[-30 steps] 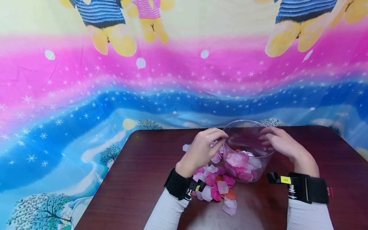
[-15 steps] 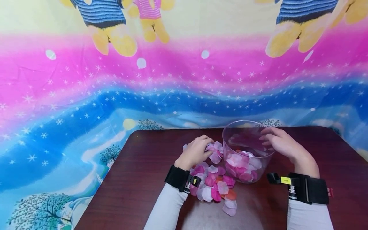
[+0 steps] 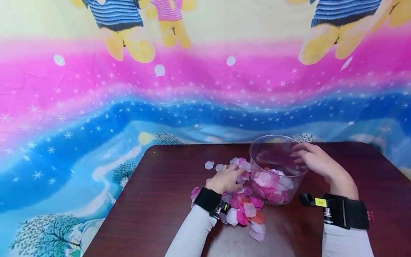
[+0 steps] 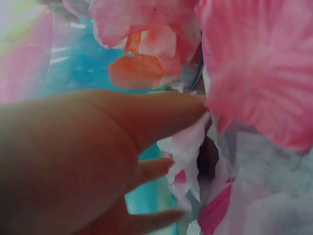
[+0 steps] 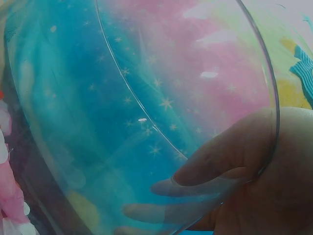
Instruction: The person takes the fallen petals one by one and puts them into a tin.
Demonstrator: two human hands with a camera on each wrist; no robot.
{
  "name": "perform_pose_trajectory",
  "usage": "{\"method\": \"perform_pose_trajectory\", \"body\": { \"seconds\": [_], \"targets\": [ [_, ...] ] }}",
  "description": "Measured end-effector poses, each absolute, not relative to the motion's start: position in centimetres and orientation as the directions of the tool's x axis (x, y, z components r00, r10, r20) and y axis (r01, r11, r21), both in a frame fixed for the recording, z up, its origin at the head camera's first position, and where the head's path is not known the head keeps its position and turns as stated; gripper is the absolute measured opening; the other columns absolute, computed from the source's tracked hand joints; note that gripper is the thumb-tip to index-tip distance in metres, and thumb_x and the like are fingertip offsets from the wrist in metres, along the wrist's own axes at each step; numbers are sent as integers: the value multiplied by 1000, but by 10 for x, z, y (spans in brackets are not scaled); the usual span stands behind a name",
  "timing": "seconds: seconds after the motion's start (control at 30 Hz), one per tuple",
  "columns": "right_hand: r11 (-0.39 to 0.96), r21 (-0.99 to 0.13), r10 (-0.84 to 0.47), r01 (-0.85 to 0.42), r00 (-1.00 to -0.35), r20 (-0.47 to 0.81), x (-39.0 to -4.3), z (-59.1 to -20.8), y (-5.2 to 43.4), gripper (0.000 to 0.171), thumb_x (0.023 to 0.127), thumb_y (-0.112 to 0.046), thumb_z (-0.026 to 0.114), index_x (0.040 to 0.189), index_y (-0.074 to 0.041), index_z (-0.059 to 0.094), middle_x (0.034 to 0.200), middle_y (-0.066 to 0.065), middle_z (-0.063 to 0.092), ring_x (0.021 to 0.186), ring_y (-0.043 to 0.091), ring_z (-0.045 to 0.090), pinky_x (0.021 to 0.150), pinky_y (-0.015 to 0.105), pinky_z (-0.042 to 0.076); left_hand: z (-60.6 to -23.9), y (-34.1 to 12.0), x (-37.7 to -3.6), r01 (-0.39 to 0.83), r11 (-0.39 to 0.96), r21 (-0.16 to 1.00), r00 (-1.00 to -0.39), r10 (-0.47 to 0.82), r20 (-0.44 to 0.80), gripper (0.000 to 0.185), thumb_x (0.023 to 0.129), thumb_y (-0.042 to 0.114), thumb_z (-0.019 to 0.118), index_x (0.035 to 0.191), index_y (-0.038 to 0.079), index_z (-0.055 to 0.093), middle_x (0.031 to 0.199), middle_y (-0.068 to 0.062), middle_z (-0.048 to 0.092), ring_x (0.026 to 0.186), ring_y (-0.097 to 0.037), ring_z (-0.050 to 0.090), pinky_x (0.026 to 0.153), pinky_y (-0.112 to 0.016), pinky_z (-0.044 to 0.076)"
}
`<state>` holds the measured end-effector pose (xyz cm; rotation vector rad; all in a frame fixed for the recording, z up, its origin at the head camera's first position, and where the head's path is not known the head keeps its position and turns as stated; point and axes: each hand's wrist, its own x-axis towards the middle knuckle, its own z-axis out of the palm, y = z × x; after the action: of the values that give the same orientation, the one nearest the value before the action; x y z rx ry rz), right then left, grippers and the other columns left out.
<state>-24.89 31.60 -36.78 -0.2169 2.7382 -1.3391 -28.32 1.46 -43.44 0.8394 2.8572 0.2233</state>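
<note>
L hand point(image 3: 226, 179): petals point(image 3: 236, 201); R point(image 3: 316, 162): tub point(image 3: 273, 157) (clr)

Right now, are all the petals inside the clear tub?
No, many loose petals lie on the table beside the clear tub, as the head view shows.

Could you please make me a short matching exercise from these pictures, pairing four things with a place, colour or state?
1. left hand
2. clear container
3. right hand
4. left wrist strap

A. black
B. at the container's rim
C. at the loose petals
D. with petals inside

Pairs: 1-C; 2-D; 3-B; 4-A
</note>
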Motion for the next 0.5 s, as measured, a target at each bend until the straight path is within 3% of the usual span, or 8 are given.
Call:
{"method": "perform_pose_trajectory", "body": {
  "seconds": [0.13,0.23,0.37,0.5],
  "targets": [
    [609,-789,-159,-84,-987,-18,-248,-369,317,48,111,-19,26,145,13,36,139,38,51,122,52,57,90,53,56,-431,9,-284,501,842,200,-841,528,-118,50,94,26,73,143,23,60,153,-6,49,132,-28,55,104,-41,50],
    [608,-790,-158,-82,-987,-19,-248,-370,317,48,111,-19,26,145,13,36,138,38,51,121,52,57,89,52,57,-426,3,-284,509,838,199,-838,535,-108,36,93,21,74,129,20,71,137,-6,62,115,-19,63,92,-34,56],
    [604,-793,-158,-83,-987,-17,-249,-370,316,47,111,-18,26,144,13,36,138,38,51,121,52,57,88,51,57,-420,-4,-286,511,826,239,-829,546,-117,20,92,13,74,112,17,76,107,-2,70,91,-14,61,74,-27,52],
    [607,-790,-160,-86,-987,-15,-249,-369,317,48,111,-18,25,145,13,36,138,38,51,121,52,57,89,51,57,-416,-10,-288,464,823,326,-839,527,-135,20,91,7,74,109,14,76,105,0,69,83,-13,57,64,-24,49]
  ]
}}
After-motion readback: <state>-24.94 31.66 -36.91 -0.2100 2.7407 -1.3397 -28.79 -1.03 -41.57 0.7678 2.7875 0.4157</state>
